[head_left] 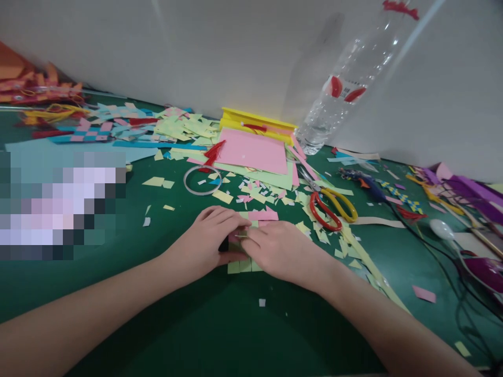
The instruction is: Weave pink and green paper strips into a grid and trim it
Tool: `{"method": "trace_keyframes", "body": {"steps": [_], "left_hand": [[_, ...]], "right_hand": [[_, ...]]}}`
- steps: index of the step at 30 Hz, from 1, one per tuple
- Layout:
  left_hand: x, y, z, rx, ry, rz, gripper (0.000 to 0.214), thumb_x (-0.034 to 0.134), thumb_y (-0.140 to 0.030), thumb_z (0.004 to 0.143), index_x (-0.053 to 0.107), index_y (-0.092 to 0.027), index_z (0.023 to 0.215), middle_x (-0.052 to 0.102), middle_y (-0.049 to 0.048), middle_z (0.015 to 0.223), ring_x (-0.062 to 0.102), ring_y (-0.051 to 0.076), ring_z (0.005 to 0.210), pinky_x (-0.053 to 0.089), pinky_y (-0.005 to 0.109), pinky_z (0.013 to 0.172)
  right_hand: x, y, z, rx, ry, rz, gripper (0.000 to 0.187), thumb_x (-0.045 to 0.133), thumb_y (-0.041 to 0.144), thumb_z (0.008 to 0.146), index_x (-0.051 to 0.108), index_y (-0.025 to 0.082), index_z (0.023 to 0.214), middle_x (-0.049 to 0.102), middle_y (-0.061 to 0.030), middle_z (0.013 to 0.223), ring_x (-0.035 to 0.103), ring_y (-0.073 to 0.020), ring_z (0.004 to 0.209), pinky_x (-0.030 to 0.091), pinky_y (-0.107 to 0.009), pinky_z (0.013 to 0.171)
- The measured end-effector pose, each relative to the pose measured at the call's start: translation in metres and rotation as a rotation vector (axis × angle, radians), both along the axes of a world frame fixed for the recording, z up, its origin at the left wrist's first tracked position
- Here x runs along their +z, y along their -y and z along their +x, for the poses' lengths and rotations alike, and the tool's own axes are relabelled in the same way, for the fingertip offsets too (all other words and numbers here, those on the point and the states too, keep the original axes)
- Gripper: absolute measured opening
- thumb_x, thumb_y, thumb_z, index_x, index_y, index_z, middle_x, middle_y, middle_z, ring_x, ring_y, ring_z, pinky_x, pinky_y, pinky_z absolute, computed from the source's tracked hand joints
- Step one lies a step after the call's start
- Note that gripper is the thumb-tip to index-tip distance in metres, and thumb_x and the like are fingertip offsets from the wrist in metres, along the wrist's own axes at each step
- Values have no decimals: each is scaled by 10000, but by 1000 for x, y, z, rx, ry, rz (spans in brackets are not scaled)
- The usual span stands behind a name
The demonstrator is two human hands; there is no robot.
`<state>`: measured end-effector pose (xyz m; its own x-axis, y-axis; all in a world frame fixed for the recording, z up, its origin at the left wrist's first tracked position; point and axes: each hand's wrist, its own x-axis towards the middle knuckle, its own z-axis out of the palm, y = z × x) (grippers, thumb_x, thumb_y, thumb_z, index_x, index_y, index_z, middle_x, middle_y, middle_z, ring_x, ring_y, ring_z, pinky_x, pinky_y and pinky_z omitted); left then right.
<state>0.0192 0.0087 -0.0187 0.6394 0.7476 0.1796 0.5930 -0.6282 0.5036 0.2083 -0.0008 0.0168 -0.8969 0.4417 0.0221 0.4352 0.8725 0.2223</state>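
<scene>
Both hands meet over a small piece of woven green and pink paper strips (239, 267) on the green table. My left hand (208, 235) curls around its left side, fingers bent over the top and thumb below. From the right, my right hand (277, 248) closes on the same piece with its fingers folded in; the fingertips are partly hidden. Pink strip ends (264, 215) stick out beyond the fingers. The middle of the weave is covered by the hands. Just beyond lie many cut paper scraps (259, 196).
Scissors (334, 207) with red and yellow handles lie right of the hands. A clear ring (203, 180), pink paper sheets (251, 151) and a tilted plastic bottle (334, 99) are behind. A glue gun (363, 184), its cable and a white spoon (442, 229) lie right. A blurred-out patch covers the left.
</scene>
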Motion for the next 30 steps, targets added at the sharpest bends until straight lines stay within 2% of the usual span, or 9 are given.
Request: {"method": "trace_keyframes", "body": {"steps": [5,12,19,23,30], "left_hand": [[0,0,0,3,2,-2,403,655,-372,781,509,-249,1136,598,23,1113,509,232,1067,341,409,957],[3,0,2,-1,-11,-10,374,672,-351,768,513,-239,1087,604,29,1080,521,235,1041,338,414,946],[1,-1,2,-5,-5,15,347,653,-387,783,519,-218,1056,601,25,1048,523,226,1011,340,398,933],[1,0,2,-11,10,0,338,644,-349,800,503,-222,1081,590,25,1094,509,221,1037,329,394,954],[1,0,0,-24,17,-2,404,661,-344,789,487,-234,1138,588,26,1136,504,223,1066,324,408,967]], "right_hand": [[0,-5,2,-40,2,-47,196,411,96,889,606,119,885,674,-75,838,617,-169,700,425,-279,555],[8,-9,4,-64,-14,-116,174,488,51,844,626,157,836,677,-22,858,619,-156,802,422,-255,573],[17,-10,-6,-57,52,-103,128,556,43,797,624,151,788,691,-28,792,625,-173,726,403,-268,534],[21,-9,-12,-53,142,-119,115,527,52,812,607,133,794,690,-49,795,637,-202,701,433,-298,532],[15,-7,-8,-31,139,-116,149,471,39,833,594,123,833,687,-62,804,638,-191,675,440,-286,523]]}}
